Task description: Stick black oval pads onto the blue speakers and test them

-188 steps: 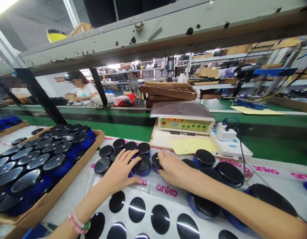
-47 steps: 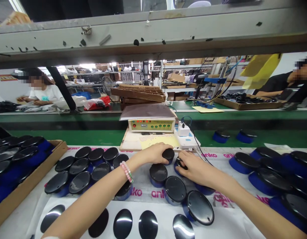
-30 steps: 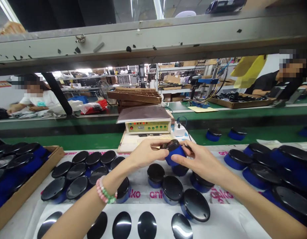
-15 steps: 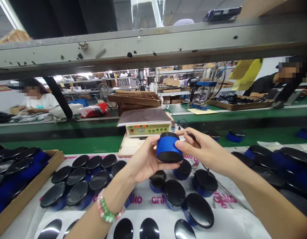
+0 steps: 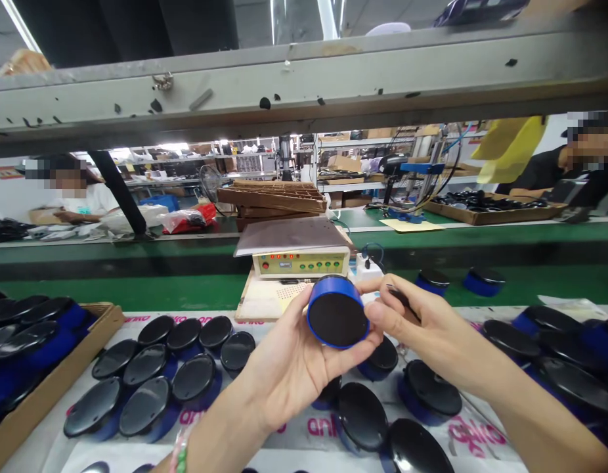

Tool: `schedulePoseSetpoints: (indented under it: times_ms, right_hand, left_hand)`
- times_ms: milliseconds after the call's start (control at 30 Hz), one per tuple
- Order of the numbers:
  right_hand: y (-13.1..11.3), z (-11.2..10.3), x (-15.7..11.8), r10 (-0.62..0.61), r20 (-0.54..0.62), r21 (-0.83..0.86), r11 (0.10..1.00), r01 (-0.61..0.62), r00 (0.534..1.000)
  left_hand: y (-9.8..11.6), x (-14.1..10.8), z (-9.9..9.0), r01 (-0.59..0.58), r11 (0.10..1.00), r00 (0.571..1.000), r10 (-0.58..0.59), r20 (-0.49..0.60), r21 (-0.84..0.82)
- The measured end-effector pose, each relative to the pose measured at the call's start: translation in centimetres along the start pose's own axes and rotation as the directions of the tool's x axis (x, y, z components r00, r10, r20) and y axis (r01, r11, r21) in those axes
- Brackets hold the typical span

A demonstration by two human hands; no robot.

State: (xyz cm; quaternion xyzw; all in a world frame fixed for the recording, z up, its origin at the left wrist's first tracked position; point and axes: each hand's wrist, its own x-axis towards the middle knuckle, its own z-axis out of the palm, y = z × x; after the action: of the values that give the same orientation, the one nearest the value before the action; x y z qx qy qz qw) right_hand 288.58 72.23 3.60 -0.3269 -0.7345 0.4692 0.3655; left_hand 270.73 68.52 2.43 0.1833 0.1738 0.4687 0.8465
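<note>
A round blue case with a dark face is held up at the middle, its dark face turned toward me. My left hand cradles it from the left and below, fingers wrapped under it. At its right edge, my right hand touches the case with thumb and fingertips and also holds a thin dark item, partly hidden by the fingers. Below, similar blue pieces with glossy black tops stand in rows on the white printed sheet.
A cardboard tray of blue-black pieces is at left; more pieces are piled at right. Behind the hands stands a control box before a green conveyor carrying two pieces. Two people sit beyond. A metal shelf beam crosses above.
The blue case has tilted so its dark face shows more fully, and both hands sit slightly lower. The view has shifted a little.
</note>
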Motion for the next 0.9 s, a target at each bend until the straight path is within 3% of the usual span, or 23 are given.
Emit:
schedulePoseSetpoints:
  times_ms: [200, 433, 700, 833, 900]
  right_hand:
    - [0.3, 0.0, -0.1, -0.012, -0.049, -0.136, 0.991, 0.005, 0.999]
    - [0.1, 0.0, -0.2, 0.015, -0.029, -0.107, 0.994, -0.018, 0.999]
    - [-0.1, 0.1, -0.2, 0.011, -0.018, -0.072, 0.997, -0.012, 1.0]
    - [-0.2, -0.7, -0.4, -0.044, -0.131, -0.169, 0.985, 0.021, 0.99]
    - [-0.4, -1.7, -0.6, -0.024, -0.226, -0.2, 0.98, -0.022, 0.974]
  left_hand:
    - [-0.1, -0.1, -0.2, -0.001, 1.0, 1.0, 0.001, 0.029, 0.003]
    - [-0.1, -0.2, 0.0, 0.01, 1.0, 1.0, -0.01, -0.005, -0.002]
    - [-0.2, -0.2, 0.0, 0.003, 1.0, 0.999, -0.004, 0.051, 0.003]
    - [0.0, -0.4, 0.3, -0.068, 0.998, 0.993, 0.069, -0.097, 0.011]
    - [0.3, -0.6, 0.7, -0.133, 0.991, 0.971, 0.133, -0.198, 0.015]
